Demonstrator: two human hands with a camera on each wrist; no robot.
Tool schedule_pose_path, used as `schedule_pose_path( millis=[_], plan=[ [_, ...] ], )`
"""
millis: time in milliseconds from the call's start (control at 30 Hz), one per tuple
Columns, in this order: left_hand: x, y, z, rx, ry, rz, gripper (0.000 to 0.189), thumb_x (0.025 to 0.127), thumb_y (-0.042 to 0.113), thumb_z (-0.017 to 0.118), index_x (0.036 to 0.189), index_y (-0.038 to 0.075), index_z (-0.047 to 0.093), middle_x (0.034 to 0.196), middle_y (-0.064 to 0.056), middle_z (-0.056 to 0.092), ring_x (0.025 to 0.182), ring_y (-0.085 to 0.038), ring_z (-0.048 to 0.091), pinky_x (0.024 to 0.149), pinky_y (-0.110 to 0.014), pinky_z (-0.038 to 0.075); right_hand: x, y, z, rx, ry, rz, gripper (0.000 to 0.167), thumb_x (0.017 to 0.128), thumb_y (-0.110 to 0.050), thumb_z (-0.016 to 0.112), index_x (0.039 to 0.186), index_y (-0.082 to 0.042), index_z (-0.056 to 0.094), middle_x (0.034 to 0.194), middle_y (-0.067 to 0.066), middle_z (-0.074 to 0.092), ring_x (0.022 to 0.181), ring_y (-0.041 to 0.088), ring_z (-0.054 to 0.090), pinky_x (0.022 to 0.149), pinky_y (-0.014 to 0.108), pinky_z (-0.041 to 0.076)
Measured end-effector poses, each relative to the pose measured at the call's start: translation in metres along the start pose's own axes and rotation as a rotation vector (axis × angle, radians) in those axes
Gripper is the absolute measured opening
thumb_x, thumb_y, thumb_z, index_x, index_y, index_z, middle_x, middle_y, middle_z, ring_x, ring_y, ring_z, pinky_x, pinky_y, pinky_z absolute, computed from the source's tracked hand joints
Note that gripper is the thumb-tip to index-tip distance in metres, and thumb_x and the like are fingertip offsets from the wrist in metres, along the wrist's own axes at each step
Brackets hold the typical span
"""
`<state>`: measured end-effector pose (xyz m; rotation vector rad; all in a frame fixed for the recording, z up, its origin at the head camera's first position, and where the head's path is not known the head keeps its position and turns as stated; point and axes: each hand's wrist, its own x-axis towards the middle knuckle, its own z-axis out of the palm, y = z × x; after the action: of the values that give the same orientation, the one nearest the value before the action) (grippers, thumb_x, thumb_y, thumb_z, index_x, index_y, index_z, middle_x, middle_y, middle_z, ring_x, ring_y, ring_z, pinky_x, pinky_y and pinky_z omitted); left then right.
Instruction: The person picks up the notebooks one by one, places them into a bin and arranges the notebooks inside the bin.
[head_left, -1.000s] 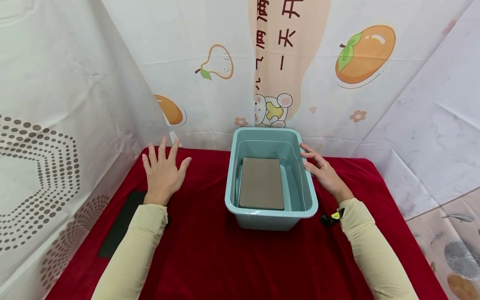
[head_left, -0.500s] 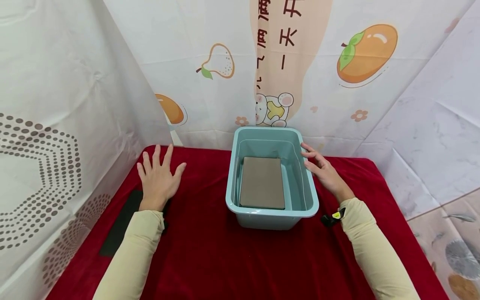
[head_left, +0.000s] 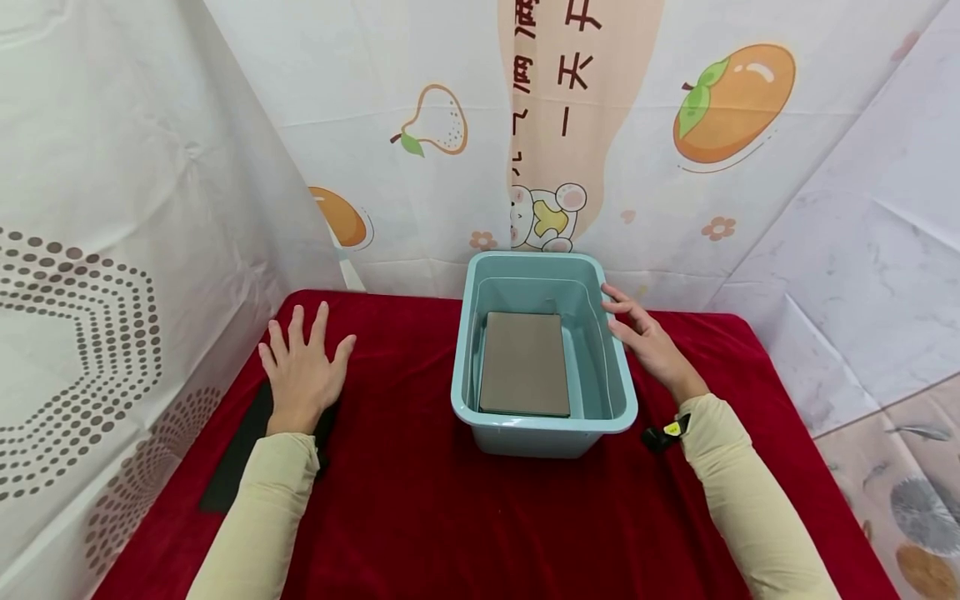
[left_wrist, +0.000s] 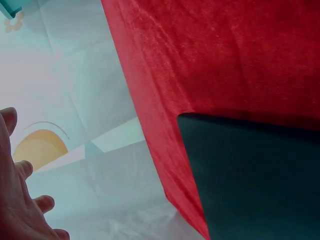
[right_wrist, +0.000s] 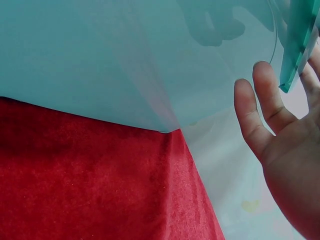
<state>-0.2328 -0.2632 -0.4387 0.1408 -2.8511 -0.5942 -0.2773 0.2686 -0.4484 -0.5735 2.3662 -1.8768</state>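
A light blue plastic bin [head_left: 517,437] stands at the middle of the red cloth. Inside lies a flat grey-brown rectangle [head_left: 525,364], like a book or thin box. My right hand [head_left: 651,346] is at the bin's right rim, fingers slightly bent, fingertips right at the edge. In the right wrist view, fingers [right_wrist: 270,95] of this hand show below the rim, beside the bin's outer wall [right_wrist: 100,60]. My left hand [head_left: 302,375] is spread with nothing in it, palm down, at the left. Beneath it, partly hidden by the arm, is a dark flat panel [head_left: 236,458] with a rounded corner.
Red velvety cloth [head_left: 480,533] covers the table. White printed curtains [head_left: 420,200] rise close behind the bin and along both sides. A black wrist strap device [head_left: 663,435] sits at the right cuff.
My left hand has moved left and a little toward me, away from the bin, fingers still spread. The right hand and the bin have stayed in place.
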Motion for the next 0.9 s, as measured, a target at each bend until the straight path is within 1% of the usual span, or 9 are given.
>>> schedule_pose_path(
  millis=[167, 367, 567, 700, 900],
  plan=[
    [-0.005, -0.007, 0.002, -0.004, -0.023, -0.023, 0.076, 0.103, 0.065, 0.029, 0.166, 0.028, 0.005, 0.172, -0.021, -0.003, 0.154, -0.056, -0.013, 0.116, -0.078, -0.009, -0.001, -0.001, 0.000, 0.005, 0.001, -0.001, 0.042, 0.109, -0.021, 0.049, 0.146, -0.002, 0.045, 0.172, -0.004, 0.019, 0.151, 0.009, 0.027, 0.095, 0.015, 0.049],
    [-0.009, -0.017, 0.004, -0.011, -0.038, -0.047, 0.077, 0.103, 0.066, 0.028, 0.166, 0.030, 0.002, 0.172, -0.020, -0.004, 0.154, -0.055, -0.015, 0.116, -0.078, -0.010, -0.001, -0.002, 0.001, 0.011, 0.003, -0.004, 0.043, 0.108, -0.020, 0.049, 0.147, -0.001, 0.045, 0.172, -0.004, 0.019, 0.151, 0.010, 0.027, 0.096, 0.015, 0.049],
    [-0.012, -0.028, 0.005, -0.018, -0.044, -0.062, 0.078, 0.103, 0.067, 0.026, 0.166, 0.028, 0.001, 0.171, -0.023, -0.005, 0.153, -0.056, -0.016, 0.115, -0.078, -0.011, 0.000, 0.000, 0.000, 0.000, 0.002, -0.011, 0.042, 0.108, -0.021, 0.049, 0.146, -0.004, 0.046, 0.172, -0.005, 0.020, 0.151, 0.011, 0.027, 0.097, 0.015, 0.048],
    [-0.014, -0.034, 0.007, -0.024, -0.061, -0.082, 0.078, 0.103, 0.067, 0.024, 0.166, 0.027, -0.001, 0.171, -0.025, -0.006, 0.152, -0.058, -0.017, 0.115, -0.079, -0.012, 0.000, 0.001, -0.001, 0.001, -0.004, -0.008, 0.042, 0.109, -0.021, 0.049, 0.147, -0.005, 0.046, 0.172, -0.006, 0.019, 0.152, 0.011, 0.026, 0.097, 0.015, 0.048],
    [-0.018, -0.043, 0.011, -0.029, -0.083, -0.114, 0.080, 0.103, 0.066, 0.026, 0.166, 0.025, -0.002, 0.170, -0.027, -0.007, 0.151, -0.060, -0.017, 0.114, -0.080, -0.013, 0.000, 0.003, -0.002, 0.010, -0.005, -0.009, 0.041, 0.109, -0.021, 0.049, 0.146, -0.003, 0.046, 0.172, -0.006, 0.019, 0.150, 0.009, 0.027, 0.096, 0.016, 0.051]
  ],
)
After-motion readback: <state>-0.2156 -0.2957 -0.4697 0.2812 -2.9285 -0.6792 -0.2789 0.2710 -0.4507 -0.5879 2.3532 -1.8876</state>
